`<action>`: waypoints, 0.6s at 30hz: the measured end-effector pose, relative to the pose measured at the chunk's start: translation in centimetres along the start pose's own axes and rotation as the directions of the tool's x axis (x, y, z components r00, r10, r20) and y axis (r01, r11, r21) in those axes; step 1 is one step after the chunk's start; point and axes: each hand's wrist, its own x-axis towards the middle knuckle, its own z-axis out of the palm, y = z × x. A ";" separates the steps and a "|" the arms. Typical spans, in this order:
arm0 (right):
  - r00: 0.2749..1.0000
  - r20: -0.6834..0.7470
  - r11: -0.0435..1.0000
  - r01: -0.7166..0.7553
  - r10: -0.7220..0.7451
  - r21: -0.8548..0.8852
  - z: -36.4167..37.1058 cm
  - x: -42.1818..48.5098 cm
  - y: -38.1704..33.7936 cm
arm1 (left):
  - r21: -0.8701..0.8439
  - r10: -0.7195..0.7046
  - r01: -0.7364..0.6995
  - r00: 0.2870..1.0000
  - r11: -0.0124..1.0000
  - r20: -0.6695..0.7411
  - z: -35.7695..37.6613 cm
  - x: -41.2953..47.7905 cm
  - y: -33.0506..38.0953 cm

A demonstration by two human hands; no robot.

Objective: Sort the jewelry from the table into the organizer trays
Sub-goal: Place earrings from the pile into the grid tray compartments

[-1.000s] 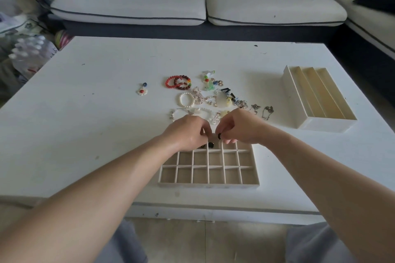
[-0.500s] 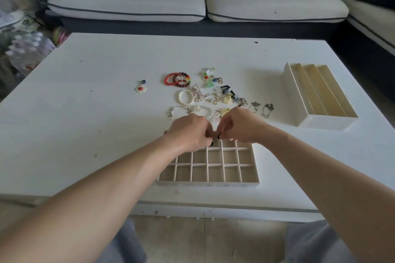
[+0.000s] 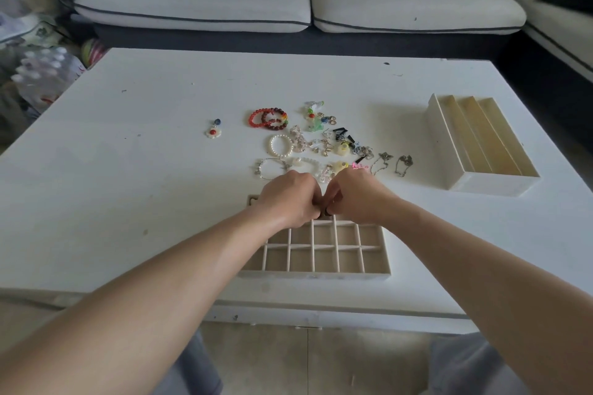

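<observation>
both hands meet over the far edge of the beige grid tray of small square compartments [image 3: 314, 276], which lies on the white desk [image 3: 128, 186] at the near edge. the left hand [image 3: 288, 199] is clenched knuckles-up, its fingertips tucked against those of the right hand [image 3: 356, 197]. the right hand pinches a small dark piece [image 3: 328, 212] at its fingertips, too small to name. this piece hangs just above the tray's far row, near the middle columns. whether the left hand also grasps it i cannot tell, since its fingertips are hidden beneath the knuckles.

the rest of the jewelry lies on the desk at 12 o'clock from the hands, just beyond them. a red bead bracelet [image 3: 255, 118] touches a dark red bead bracelet with a few coloured beads [image 3: 276, 121] at the far left of the heap. a white pearl bracelet [image 3: 281, 145] sits nearer, at 11 o'clock from the left hand. a tangle of small earrings and charms [image 3: 333, 141] spreads to its right. two thin silver chains [image 3: 393, 162] lie at 1 o'clock from the right hand, apart from the heap. a white flower pendant with a red centre [image 3: 213, 132] lies alone at 10 o'clock, well apart from everything else.

a cream tray with three long slots [image 3: 491, 184] stands at 2 o'clock, well apart from the right hand. the visible compartments of the grid tray, at 6 o'clock from the hands, show only their beige lining.
</observation>
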 end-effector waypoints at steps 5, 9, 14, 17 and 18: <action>0.998 -0.043 0.998 -0.048 0.046 -0.040 1.0 0.8 0.1 | -0.051 -0.005 0.006 1.000 0.999 0.018 -0.1 0.0 0.1; 0.992 -0.088 0.991 -0.102 0.095 -0.082 1.9 1.4 0.0 | -0.047 -0.015 0.016 1.000 0.999 0.014 0.0 0.1 0.2; 0.984 -0.107 0.986 -0.148 0.140 -0.070 2.3 1.7 0.0 | -0.043 -0.028 0.028 1.000 0.999 -0.013 0.4 0.3 0.2; 0.982 -0.112 0.984 -0.163 0.154 -0.073 2.4 1.5 -0.2 | -0.072 -0.052 0.051 0.999 0.996 -0.007 0.5 0.4 0.1; 0.981 -0.114 0.983 -0.166 0.157 -0.074 2.4 1.4 -0.3 | -0.089 -0.066 0.066 0.998 0.994 -0.001 0.5 0.4 0.1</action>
